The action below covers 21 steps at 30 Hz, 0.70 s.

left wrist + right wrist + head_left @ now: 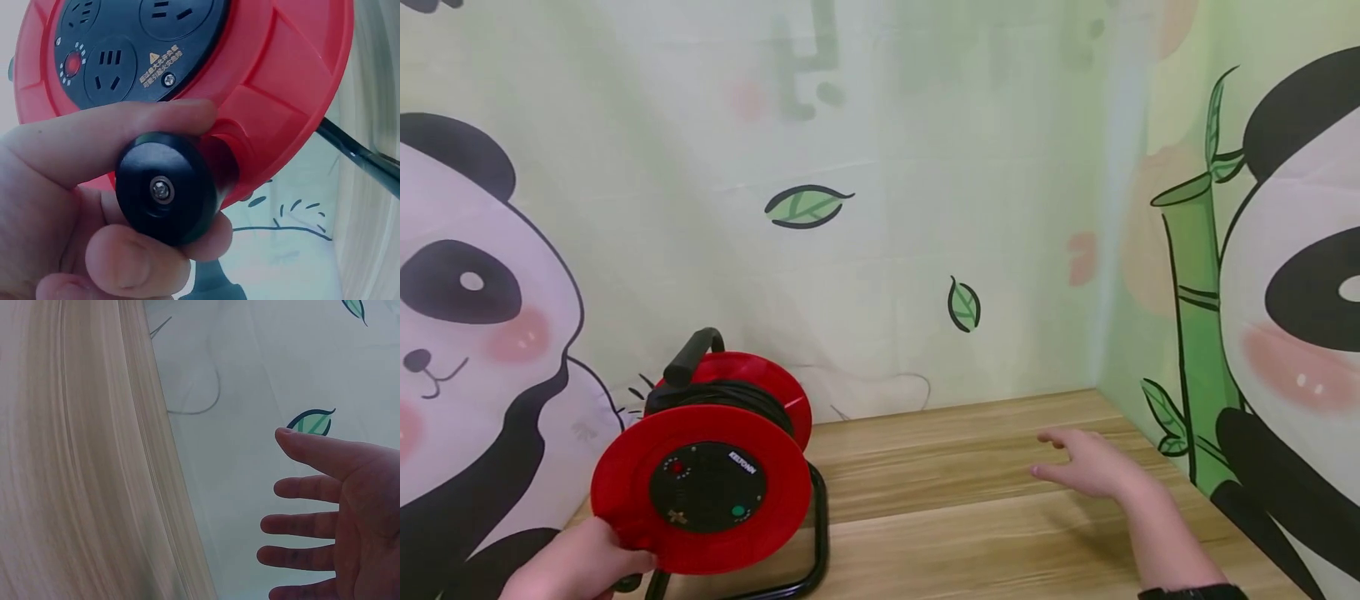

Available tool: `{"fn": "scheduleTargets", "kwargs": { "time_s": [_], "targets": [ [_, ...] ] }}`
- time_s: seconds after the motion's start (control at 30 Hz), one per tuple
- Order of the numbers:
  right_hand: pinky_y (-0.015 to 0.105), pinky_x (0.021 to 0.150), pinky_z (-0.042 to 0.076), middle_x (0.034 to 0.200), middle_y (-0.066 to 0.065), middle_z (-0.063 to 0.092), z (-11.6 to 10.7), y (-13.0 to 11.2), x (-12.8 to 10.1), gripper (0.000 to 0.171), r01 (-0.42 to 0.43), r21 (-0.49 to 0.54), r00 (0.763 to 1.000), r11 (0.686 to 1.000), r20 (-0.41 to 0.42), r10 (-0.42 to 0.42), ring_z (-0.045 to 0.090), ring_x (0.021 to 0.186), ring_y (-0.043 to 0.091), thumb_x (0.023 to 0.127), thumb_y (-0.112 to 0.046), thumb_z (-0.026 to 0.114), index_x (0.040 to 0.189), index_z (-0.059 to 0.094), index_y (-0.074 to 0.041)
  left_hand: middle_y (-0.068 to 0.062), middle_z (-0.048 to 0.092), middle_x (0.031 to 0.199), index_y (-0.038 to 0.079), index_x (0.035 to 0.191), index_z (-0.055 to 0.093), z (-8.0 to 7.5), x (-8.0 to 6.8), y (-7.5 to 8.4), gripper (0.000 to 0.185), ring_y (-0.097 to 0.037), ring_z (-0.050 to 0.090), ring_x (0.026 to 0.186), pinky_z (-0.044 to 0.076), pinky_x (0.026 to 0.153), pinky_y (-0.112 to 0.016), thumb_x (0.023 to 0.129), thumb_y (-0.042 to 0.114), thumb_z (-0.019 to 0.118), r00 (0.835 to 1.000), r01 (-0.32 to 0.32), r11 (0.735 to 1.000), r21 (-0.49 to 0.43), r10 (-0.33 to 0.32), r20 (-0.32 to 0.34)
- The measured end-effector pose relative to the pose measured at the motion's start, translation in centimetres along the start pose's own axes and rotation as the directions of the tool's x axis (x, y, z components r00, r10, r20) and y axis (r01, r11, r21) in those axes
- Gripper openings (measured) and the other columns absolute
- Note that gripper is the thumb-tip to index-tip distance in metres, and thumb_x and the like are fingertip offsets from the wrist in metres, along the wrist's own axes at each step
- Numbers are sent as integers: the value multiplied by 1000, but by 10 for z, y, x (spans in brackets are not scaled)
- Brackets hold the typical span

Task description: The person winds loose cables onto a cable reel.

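Gripping cable reel (700, 487) crank knob (165, 187)

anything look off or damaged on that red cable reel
Nothing stands out. The red cable reel stands upright on the wooden table, cable wound on neatly. The left hand grips its black knob; the right hand hovers open.

Soft, even, bright light; faint shadows; both wrist views slightly blurred.

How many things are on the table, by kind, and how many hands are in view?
Cable reel: 1
Hands: 2, the left hand gripping the reel's crank knob, the right hand open above the table
Total: 3
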State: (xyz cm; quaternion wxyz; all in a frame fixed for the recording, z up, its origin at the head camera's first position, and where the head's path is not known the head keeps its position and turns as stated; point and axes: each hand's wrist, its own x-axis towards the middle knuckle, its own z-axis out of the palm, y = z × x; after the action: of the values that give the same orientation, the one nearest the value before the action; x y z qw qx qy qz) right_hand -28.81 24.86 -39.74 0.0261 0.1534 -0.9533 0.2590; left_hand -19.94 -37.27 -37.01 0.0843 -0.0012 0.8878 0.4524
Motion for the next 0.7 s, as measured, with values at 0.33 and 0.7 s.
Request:
{"fn": "scheduleTargets", "kwargs": {
  "time_s": [0.33,0.7],
  "targets": [
    [65,95,45,133,33,57,-3,-6,-2,76,-5,4,1000,1000,-2,5,57,119,50,90,-51,72,140,55,3,-14,71,107,-6,131,55,-8,-9,2,56,-27,62,82,55,76,-51,86,17,79,990,129,981,145,-119,-74],
    [63,92,48,135,36,54,-13,-14,-7,70,6,33,998,999,-71,-4,56,117,53,95,-44,69,143,51,4,-6,60,64,-3,90,68,-19,-26,23,63,-22,52,58,44,56,-32,98,57,55,958,228,880,416,-127,-256]
  ]
}}
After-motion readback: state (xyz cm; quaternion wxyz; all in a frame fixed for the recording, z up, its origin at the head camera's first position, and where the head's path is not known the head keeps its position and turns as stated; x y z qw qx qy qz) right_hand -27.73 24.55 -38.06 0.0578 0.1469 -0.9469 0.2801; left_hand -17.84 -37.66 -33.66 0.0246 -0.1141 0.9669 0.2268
